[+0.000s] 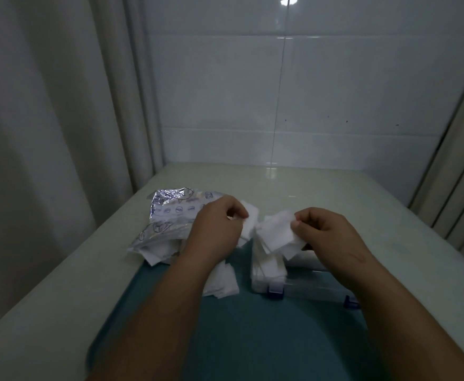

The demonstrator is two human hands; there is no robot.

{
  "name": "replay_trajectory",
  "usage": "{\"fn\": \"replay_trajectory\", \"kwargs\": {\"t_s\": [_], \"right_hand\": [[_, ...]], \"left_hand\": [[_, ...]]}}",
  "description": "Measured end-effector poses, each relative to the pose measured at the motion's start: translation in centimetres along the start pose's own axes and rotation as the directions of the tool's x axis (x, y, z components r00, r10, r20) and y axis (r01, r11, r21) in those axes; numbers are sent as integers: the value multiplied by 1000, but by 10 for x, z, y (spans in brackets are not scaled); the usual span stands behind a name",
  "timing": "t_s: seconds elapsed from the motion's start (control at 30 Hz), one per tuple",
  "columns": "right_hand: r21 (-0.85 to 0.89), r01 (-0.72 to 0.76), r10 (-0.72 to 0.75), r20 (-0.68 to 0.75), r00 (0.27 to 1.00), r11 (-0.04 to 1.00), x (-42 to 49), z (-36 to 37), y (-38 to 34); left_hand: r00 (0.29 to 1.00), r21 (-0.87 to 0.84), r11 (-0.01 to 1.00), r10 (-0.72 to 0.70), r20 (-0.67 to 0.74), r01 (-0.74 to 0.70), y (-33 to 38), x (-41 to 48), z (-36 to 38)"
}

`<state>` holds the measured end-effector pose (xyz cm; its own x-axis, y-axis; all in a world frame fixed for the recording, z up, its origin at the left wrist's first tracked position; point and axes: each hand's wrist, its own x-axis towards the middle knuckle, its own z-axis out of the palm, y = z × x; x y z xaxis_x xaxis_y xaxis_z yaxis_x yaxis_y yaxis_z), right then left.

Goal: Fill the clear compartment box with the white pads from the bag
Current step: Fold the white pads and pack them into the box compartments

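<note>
Bare left hand [215, 229], bare right hand [327, 233], bare forearms [170, 298], crease at right wrist [356, 255]

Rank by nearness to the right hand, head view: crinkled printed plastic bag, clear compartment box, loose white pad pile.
1. Clear compartment box: under the right hand.
2. Loose white pad pile: left of box.
3. Crinkled printed plastic bag: far left.

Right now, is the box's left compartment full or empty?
Full: a stack of white pads fills the left end of the clear box up to its rim.
</note>
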<state>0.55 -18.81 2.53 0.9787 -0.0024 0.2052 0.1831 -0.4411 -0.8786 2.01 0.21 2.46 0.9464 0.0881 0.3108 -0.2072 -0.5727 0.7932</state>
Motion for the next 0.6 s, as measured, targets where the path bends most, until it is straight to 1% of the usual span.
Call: {"fn": "replay_trajectory", "kwargs": {"t_s": [0.1, 0.23, 0.3, 0.4, 0.6], "right_hand": [[27, 11, -12, 25, 1000, 1000, -1, -1, 0], [44, 35, -37, 49, 998, 998, -2, 4, -2], [31, 41, -43, 62, 997, 999, -3, 7, -3], [7, 58, -59, 75, 995, 998, -4, 9, -3], [-13, 96, -94, 97, 991, 995, -5, 11, -4]], "left_hand": [[1000, -43, 999, -5, 19, 6, -5, -3, 1], [999, -148, 989, -28, -32, 23, -10, -6, -11], [1000, -161, 987, -20, -15, 18, -8, -9, -14], [1000, -225, 974, 11, 23, -6, -4, -11, -13], [986, -143, 984, 118, 116, -101, -6, -12, -9]]}}
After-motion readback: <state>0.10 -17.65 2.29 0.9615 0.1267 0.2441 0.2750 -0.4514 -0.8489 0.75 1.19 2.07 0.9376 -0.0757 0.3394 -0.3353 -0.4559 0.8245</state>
